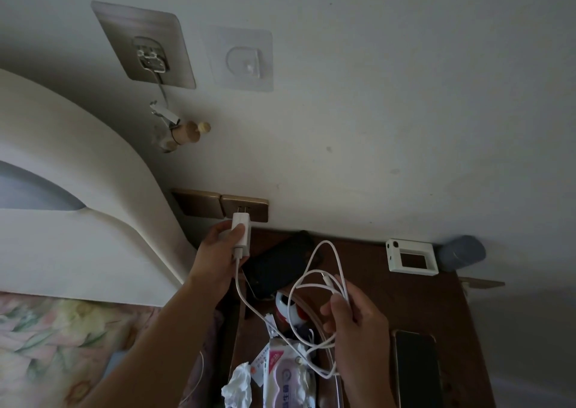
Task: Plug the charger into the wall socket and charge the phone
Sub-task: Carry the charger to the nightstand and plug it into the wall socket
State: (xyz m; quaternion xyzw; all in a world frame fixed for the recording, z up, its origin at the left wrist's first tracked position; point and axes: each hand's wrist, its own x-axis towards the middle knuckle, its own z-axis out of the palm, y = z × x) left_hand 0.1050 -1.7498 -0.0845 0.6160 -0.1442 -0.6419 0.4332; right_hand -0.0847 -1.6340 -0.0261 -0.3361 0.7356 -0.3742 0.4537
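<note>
2 prongs at wall socket (244, 209) | charger (241, 234) in L-hand fingers (238, 231)

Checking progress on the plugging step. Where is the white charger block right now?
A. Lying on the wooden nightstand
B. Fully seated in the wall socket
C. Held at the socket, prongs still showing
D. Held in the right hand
C: the left hand holds the white charger block with its metal prongs visible against the brass-coloured wall socket.

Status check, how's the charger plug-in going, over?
Left hand grips charger, prongs at the wall socket, not seated. Right hand holds coiled cable. Phone on nightstand, unplugged. Socket path unobstructed.
</note>
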